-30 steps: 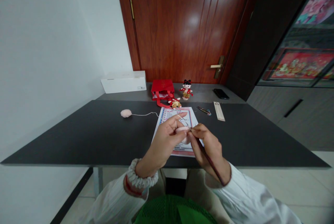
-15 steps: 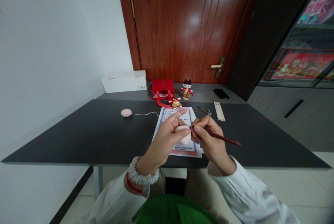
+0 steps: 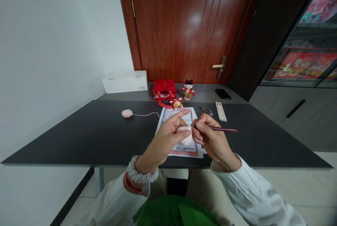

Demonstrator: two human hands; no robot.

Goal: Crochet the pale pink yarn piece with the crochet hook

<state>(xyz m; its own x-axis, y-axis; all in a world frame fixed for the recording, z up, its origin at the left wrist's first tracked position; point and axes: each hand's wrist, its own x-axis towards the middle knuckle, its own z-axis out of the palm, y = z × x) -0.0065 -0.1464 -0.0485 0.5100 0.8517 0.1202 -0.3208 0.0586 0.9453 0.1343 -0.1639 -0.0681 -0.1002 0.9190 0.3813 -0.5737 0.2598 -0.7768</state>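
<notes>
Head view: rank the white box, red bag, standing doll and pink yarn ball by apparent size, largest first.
1. White box
2. Red bag, with its straps
3. Standing doll
4. Pink yarn ball, smallest although nearer the camera than the others

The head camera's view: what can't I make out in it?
All in the head view:
White paper sheet with coloured border: print too small to read, part covered by the left hand and right hand.
Rounded pale pink yarn piece: partly hidden by the left hand.
Slender dark-red tool: tip too fine to tell.
Red, dark-framed picture: right end cut off by the image edge.
</notes>
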